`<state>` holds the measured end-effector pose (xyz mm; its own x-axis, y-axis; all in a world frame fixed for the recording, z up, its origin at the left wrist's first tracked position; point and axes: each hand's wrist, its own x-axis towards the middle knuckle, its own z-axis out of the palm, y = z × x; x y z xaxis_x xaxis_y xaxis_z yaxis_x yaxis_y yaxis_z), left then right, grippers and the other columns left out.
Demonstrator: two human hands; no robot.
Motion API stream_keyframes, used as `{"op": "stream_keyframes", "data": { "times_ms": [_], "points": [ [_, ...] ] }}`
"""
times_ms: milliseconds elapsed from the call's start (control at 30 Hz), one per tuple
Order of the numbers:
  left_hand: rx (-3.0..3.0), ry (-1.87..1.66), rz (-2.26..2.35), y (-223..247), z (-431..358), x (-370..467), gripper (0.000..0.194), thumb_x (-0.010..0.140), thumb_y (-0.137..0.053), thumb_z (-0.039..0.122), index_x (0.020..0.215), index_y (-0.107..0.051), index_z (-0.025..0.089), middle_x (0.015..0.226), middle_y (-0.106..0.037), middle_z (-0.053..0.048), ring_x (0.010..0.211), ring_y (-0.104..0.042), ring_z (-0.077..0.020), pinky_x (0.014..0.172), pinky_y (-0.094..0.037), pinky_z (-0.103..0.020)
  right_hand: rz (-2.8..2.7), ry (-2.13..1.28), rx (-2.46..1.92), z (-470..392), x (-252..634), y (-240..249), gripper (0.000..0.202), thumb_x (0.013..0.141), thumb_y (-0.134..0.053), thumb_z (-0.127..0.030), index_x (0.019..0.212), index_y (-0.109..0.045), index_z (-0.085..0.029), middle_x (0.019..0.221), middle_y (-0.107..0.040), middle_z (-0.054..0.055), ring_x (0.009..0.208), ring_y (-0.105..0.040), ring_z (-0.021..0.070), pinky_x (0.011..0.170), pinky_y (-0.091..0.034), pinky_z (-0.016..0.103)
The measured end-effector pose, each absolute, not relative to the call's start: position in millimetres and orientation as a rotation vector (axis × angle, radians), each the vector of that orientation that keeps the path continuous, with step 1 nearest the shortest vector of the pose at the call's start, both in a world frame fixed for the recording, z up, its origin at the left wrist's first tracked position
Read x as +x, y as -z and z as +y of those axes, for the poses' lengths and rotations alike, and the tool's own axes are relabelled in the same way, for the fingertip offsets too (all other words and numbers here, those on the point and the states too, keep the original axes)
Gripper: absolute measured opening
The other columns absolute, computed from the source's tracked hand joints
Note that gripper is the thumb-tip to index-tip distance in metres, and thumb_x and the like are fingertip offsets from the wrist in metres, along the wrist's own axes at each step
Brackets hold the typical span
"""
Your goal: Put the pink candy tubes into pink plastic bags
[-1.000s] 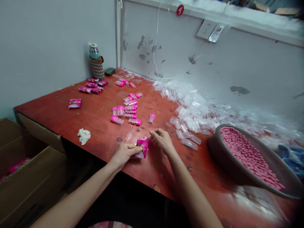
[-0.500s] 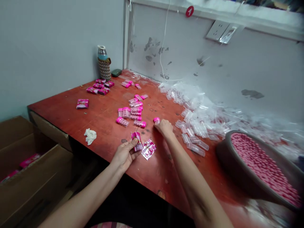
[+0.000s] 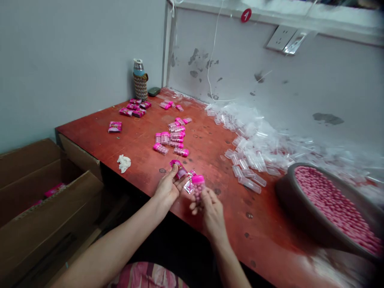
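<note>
Because the right hand (image 3: 212,212) grips the filled bottle (image 3: 198,189) only by its lower part, pink cap uppermost, a loose pinch could let it slip. To its left, the left hand (image 3: 166,191) is closed on a pink packet (image 3: 178,169); excess thumb pressure could crease it. Between the hands, a shiny sachet (image 3: 188,187) shows partly behind the bottle; whether either hand touches it cannot be told. A stray finger could push it aside. As the near edge of the counter (image 3: 240,208) runs close to both hands, a dropped item could fall. Beyond the left hand, capped bottles (image 3: 165,138) could scatter if knocked. Well right of the right hand, the bowl (image 3: 286,196) of pink beads (image 3: 330,204) could spill if bumped.
</note>
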<state>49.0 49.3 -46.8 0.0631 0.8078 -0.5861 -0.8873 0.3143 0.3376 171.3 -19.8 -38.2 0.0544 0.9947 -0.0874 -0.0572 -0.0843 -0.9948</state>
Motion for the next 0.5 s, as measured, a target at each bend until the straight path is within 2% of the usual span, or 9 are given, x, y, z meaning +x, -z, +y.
{"op": "stream_keyframes", "data": {
  "times_ms": [300,500],
  "points": [
    [-0.093,-1.238,0.749,37,36,65,0.011,0.071,-0.063,0.02,0.068,-0.056,0.012,0.059,-0.061,-0.004,0.049,-0.06,-0.0139,0.047,-0.051,-0.024,-0.931,-1.168,-1.183,-30,146,50,0.023,0.085,-0.042,-0.036,0.095,-0.051,-0.018,0.067,-0.055,-0.002,0.049,-0.052,0.0076,0.044,-0.044,0.018],
    [-0.111,-1.148,0.728,36,35,65,0.015,0.071,-0.062,0.026,0.071,-0.057,0.012,0.062,-0.062,-0.005,0.053,-0.061,-0.0155,0.05,-0.052,-0.026,-0.938,-1.139,-1.232,-31,148,55,0.024,0.085,-0.04,-0.037,0.091,-0.052,-0.018,0.062,-0.052,-0.004,0.044,-0.046,0.006,0.04,-0.04,0.017]
  ]
}}
